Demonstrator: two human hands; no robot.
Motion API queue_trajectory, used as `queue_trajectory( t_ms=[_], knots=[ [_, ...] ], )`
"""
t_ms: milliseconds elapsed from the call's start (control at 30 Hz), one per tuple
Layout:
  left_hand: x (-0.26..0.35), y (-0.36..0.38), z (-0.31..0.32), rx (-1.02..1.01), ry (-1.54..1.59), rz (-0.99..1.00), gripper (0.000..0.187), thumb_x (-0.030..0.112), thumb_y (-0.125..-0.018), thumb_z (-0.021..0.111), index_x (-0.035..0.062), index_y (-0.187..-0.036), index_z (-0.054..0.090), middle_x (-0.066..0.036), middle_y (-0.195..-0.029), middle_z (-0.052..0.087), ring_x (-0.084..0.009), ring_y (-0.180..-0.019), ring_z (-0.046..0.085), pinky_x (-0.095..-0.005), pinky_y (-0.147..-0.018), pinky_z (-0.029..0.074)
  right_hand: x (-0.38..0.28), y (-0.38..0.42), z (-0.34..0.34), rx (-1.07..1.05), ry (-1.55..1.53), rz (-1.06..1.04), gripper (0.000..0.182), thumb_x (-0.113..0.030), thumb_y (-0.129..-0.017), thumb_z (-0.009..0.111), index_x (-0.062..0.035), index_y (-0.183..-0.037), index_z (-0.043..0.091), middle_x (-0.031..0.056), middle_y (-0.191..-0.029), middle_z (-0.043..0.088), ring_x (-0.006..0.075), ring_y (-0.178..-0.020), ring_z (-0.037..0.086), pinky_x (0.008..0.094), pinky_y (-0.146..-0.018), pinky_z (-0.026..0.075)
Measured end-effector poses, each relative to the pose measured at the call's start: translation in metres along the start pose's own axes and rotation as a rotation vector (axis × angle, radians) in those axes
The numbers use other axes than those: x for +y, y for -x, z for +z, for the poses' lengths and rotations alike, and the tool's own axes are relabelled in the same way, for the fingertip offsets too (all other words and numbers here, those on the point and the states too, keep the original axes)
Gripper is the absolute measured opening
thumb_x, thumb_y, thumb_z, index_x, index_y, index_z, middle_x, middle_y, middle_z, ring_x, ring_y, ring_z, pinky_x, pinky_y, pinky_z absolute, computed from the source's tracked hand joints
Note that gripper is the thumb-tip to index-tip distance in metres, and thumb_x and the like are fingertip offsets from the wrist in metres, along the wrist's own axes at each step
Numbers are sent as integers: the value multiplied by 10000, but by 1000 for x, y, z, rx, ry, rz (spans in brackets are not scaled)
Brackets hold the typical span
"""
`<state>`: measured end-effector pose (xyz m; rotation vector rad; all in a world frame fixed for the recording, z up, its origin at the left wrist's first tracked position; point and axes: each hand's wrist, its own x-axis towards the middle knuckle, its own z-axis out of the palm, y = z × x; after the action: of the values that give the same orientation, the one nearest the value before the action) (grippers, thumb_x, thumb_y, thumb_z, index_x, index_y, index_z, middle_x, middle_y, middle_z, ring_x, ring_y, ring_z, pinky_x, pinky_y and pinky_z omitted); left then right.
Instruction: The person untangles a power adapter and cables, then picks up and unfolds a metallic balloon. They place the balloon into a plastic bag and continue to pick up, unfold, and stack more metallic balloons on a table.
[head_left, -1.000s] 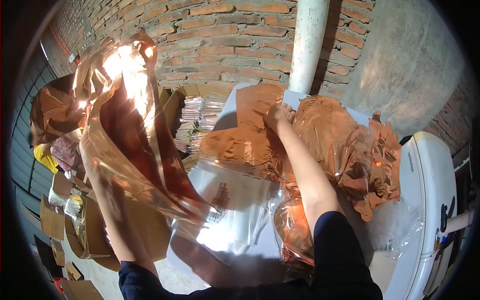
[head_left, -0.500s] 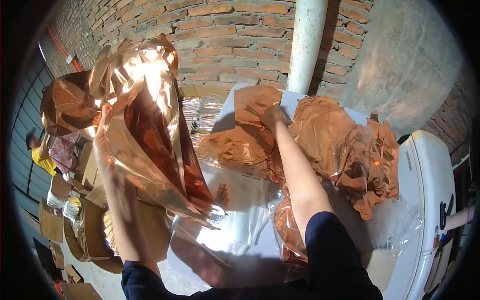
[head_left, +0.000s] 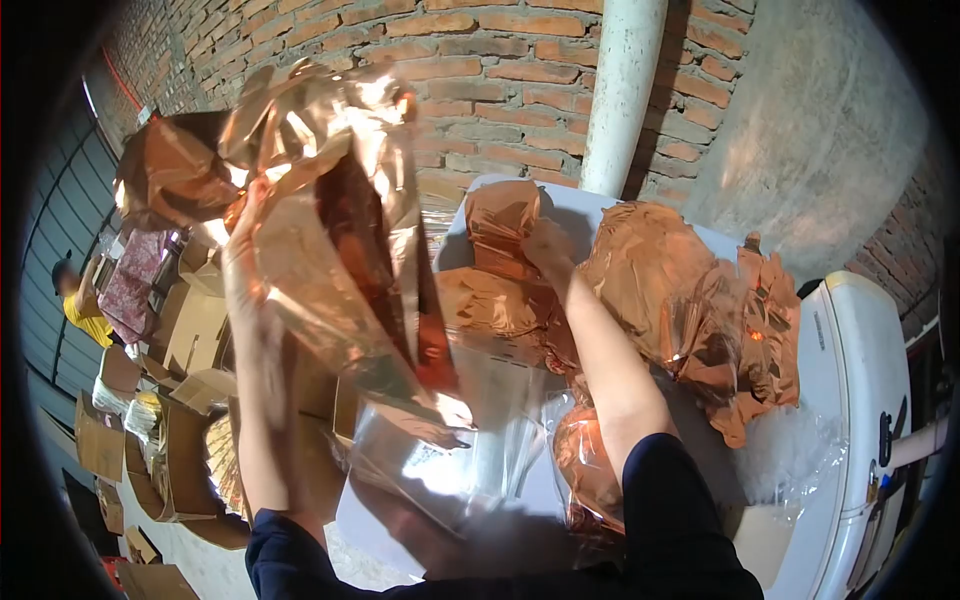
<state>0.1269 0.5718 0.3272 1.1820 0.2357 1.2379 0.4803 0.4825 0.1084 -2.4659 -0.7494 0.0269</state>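
My left hand (head_left: 250, 235) is closed on a large bundle of shiny copper-coloured foil (head_left: 350, 200), raised above the left side of the table; its loose end hangs down over clear plastic bags (head_left: 450, 450). Near the table's far edge, my right hand (head_left: 548, 248) grips the edge of another copper foil piece (head_left: 500, 225), which is partly lifted. Right of that hand lies a wide crumpled foil piece (head_left: 645, 270), with more foil (head_left: 770, 320) beyond it. A copper foil bundle in clear plastic (head_left: 590, 460) lies below my right forearm.
The pale table (head_left: 725, 235) stands by a brick wall (head_left: 470, 60) with a white pipe (head_left: 620, 100). Open cardboard boxes (head_left: 195, 330) are at the left, near a person in yellow (head_left: 88, 315). A white appliance (head_left: 870, 350) stands at the right.
The raised foil in my left hand has moved right and slightly up. My right hand has shifted slightly, and the foil piece at it has bent upward and narrowed.
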Motion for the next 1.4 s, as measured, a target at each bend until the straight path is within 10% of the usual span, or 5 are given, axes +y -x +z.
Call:
queue_trajectory(
  t_ms=[200,400,733,967,1400],
  knots=[
    [-54,-30,51,-79,372,-383,191,232,-902,686,105,-1042,655,-41,-997,683,-193,-861,676,-370,-737,578,26,-17,-30,-224,-634,121,149,-37,-775,666,37,-903,657,190,-875,677,251,-642,666,392,-496,494],
    [-125,-62,93,-213,338,-544,199,242,-960,598,105,-1097,639,-95,-1023,678,-205,-817,679,-381,-671,584,63,-43,6,183,-709,11,246,-25,-785,660,27,-1015,591,140,-850,648,205,-691,638,359,-525,477],
    [-142,-70,94,-156,264,-525,253,272,-948,615,78,-1110,628,-113,-1100,665,-229,-900,674,-411,-759,583,47,-13,-29,-343,-1199,5,291,17,-805,647,-27,-1083,572,93,-786,617,164,-593,592,300,-476,470],
    [-77,-76,46,-208,405,-346,164,192,-926,654,73,-1038,664,-74,-951,698,-179,-793,676,-314,-687,579,55,-47,12,-334,-497,-90,356,-293,-689,783,-4,-869,679,173,-803,695,231,-715,677,346,-625,531],
    [-43,-94,-50,36,291,-151,151,84,-902,674,43,-1046,671,-75,-1020,702,-140,-916,681,-259,-803,566,-13,0,-51,-140,181,147,931,-670,-696,703,-119,-1408,465,230,-1445,427,411,-1343,396,546,-984,423]
  ],
)
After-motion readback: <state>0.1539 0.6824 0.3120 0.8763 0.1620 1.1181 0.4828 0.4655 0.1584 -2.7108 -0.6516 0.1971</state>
